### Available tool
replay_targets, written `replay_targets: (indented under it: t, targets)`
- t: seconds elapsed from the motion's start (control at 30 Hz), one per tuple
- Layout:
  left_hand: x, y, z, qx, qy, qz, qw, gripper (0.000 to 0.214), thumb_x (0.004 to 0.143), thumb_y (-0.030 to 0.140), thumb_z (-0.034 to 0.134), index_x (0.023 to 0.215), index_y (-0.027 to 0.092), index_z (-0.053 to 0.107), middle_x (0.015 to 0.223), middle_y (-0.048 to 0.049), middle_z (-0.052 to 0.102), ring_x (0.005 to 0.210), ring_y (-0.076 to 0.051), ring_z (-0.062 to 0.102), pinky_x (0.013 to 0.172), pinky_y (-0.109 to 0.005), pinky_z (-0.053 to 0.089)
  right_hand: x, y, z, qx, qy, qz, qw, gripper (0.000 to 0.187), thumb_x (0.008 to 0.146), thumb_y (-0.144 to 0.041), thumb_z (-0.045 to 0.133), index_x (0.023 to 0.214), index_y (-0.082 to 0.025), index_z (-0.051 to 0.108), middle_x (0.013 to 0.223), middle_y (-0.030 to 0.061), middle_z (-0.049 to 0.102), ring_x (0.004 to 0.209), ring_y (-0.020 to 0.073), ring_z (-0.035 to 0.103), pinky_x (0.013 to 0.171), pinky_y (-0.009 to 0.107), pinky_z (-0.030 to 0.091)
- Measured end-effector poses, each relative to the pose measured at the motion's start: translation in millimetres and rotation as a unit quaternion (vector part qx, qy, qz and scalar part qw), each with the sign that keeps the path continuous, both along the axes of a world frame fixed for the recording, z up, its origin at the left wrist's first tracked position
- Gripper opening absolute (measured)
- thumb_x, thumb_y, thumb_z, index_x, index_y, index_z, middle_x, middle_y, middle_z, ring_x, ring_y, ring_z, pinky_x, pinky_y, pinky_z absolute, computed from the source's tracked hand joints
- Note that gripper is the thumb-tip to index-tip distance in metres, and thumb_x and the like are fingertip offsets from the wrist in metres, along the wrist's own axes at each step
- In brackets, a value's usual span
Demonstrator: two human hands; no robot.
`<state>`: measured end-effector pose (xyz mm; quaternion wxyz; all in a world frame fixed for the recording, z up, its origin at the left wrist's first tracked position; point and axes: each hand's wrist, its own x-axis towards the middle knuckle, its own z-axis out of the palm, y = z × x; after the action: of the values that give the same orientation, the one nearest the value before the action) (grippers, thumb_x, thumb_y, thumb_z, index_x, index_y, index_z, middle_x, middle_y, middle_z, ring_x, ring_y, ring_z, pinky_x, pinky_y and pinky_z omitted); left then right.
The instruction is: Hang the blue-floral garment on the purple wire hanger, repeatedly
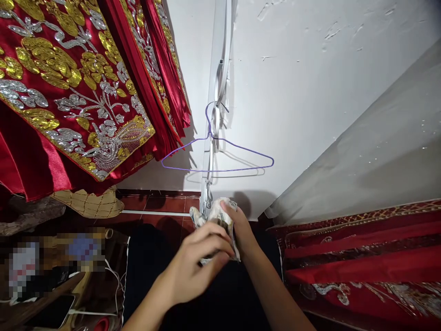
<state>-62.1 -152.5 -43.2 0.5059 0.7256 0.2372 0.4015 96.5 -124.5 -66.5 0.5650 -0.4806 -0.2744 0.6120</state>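
Both my hands hold a small bundle of light patterned cloth (216,212) low in the middle of the view. My left hand (193,269) is curled over its front, fingers closed on the fabric. My right hand (241,230) grips it from the right side, thumb on top. Just above the bundle an empty purple wire hanger (220,161) hangs from a white rail (220,69) on the white wall.
Red garments with gold and silver embroidery (69,87) hang at the upper left. A grey sheet (372,151) and red embroidered fabric (361,257) lie to the right. Red floor tiles (155,202), a phone and cables (69,308) are at lower left.
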Motion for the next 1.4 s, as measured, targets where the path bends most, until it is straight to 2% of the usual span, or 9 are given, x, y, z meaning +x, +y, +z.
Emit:
replay_targets:
  t: [0.13, 0.23, 0.33, 0.53, 0.67, 0.8, 1.1, 1.23, 1.4]
  targets:
    - [-11, 33, 3.8, -0.133, -0.207, 0.064, 0.967, 0.046, 0.091, 0.057, 0.058, 0.119, 0.022, 0.069, 0.116, -0.015, 0.066, 0.115, -0.032, 0.059, 0.105, -0.042, 0.042, 17, -8, 33.4, 0.093, -0.165, 0.357, 0.915, 0.03, 0.082, -0.044, 0.072, 0.076, -0.018, 0.059, 0.069, -0.0025, 0.053, 0.064, 0.0119, 0.047, 0.061, 0.024, 0.039]
    - [-12, 48, -10.0, -0.149, -0.084, -0.041, 0.984, 0.043, 0.092, 0.058, 0.056, 0.104, 0.02, 0.072, 0.093, -0.011, 0.069, 0.096, -0.028, 0.064, 0.093, -0.038, 0.048, 27, -7, 59.4, 0.146, -0.246, 0.533, 0.796, 0.037, 0.089, -0.043, 0.063, 0.064, -0.017, 0.053, 0.061, -0.0043, 0.044, 0.058, 0.009, 0.039, 0.057, 0.023, 0.033]
    - [-21, 56, -29.5, -0.092, 0.085, -0.106, 0.986, 0.04, 0.096, 0.049, 0.052, 0.073, 0.019, 0.066, 0.068, -0.0036, 0.061, 0.065, -0.02, 0.056, 0.067, -0.03, 0.046, 40, 0, 74.4, 0.148, -0.317, 0.492, 0.797, 0.036, 0.09, -0.043, 0.061, 0.064, -0.017, 0.056, 0.059, -0.0042, 0.044, 0.055, 0.0088, 0.037, 0.052, 0.024, 0.029]
    - [-75, 84, -40.2, -0.099, 0.112, 0.076, 0.986, 0.019, 0.072, 0.023, 0.08, 0.063, 0.025, 0.063, 0.063, -0.0042, 0.062, 0.077, -0.028, 0.064, 0.082, -0.032, 0.047, 91, 27, 75.4, 0.2, -0.501, 0.19, 0.82, 0.008, 0.077, -0.021, 0.064, 0.081, -0.019, 0.07, 0.071, 0.0005, 0.064, 0.063, 0.0142, 0.054, 0.056, 0.024, 0.036]
    - [-100, 107, -21.4, -0.076, 0.139, 0.149, 0.976, 0.023, 0.061, 0.016, 0.085, 0.069, 0.027, 0.066, 0.062, -0.0028, 0.063, 0.067, -0.028, 0.062, 0.085, -0.033, 0.047, 92, 51, 60.8, 0.204, -0.458, 0.032, 0.865, 0.046, 0.076, -0.024, 0.065, 0.121, -0.023, 0.065, 0.066, -0.0034, 0.058, 0.057, 0.0143, 0.05, 0.055, 0.025, 0.037]
    - [-104, 133, -4.9, -0.023, 0.136, 0.212, 0.967, 0.022, 0.063, 0.016, 0.083, 0.066, 0.027, 0.063, 0.056, 0.0004, 0.06, 0.059, -0.027, 0.059, 0.093, -0.036, 0.046, 64, 83, 29.2, 0.188, -0.454, 0.029, 0.871, 0.058, 0.079, -0.028, 0.056, 0.137, -0.029, 0.056, 0.083, 0.0005, 0.068, 0.071, 0.019, 0.057, 0.068, 0.029, 0.042]
    - [-118, 178, -14.1, -0.02, 0.145, 0.262, 0.954, 0.035, 0.052, -0.009, 0.057, 0.056, 0.026, 0.06, 0.083, -0.0064, 0.073, 0.109, -0.031, 0.063, 0.112, -0.035, 0.035, 80, 86, -6.5, 0.238, -0.613, -0.01, 0.753, 0.007, 0.078, -0.025, 0.051, 0.073, -0.022, 0.054, 0.069, -0.0007, 0.055, 0.065, 0.0163, 0.045, 0.063, 0.028, 0.03]
    - [-115, 185, 8.3, 0.125, 0.188, 0.291, 0.93, 0.037, 0.063, -0.005, 0.056, 0.083, 0.023, 0.071, 0.118, -0.0086, 0.07, 0.125, -0.03, 0.057, 0.108, -0.031, 0.036, 85, 71, 5.9, 0.246, -0.586, 0.007, 0.772, 0.024, 0.082, -0.026, 0.05, 0.062, -0.022, 0.037, 0.06, -0.0038, 0.037, 0.059, 0.0134, 0.036, 0.059, 0.027, 0.027]
    - [-95, 200, 24.3, 0.149, 0.234, 0.29, 0.916, 0.016, 0.085, 0.017, 0.06, 0.09, 0.021, 0.074, 0.081, -0.0057, 0.072, 0.076, -0.026, 0.066, 0.078, -0.028, 0.046, 88, 62, 14.0, 0.243, -0.523, 0.05, 0.816, 0.026, 0.084, -0.026, 0.047, 0.061, -0.021, 0.036, 0.06, -0.0038, 0.036, 0.06, 0.0128, 0.036, 0.058, 0.026, 0.027]
